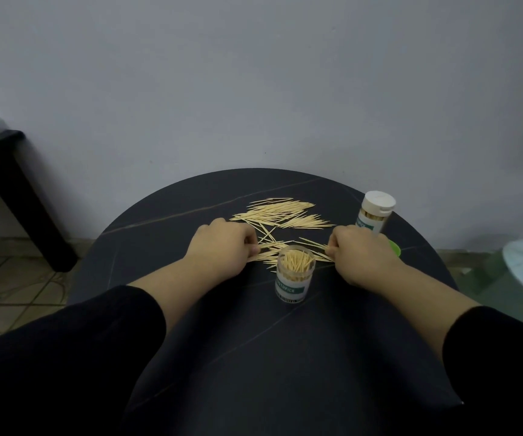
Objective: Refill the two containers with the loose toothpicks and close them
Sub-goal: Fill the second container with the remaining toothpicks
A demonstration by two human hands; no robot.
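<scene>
Left hand (222, 247), right hand (364, 256): fingers curled, each pinching loose toothpicks (282, 215) lying on the dark round table (159, 234), centre frame.
Open container (294, 278): upright between the hands, part-filled.
Green lid (395, 248): just behind right hand.
White-capped container (375, 215): right of the far pile.

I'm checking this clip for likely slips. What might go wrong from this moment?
The left hand and right hand pinch loose toothpicks right beside the open container; a nudge may tip it and spill it. The closed container stands near the table edge and might be knocked off.
</scene>
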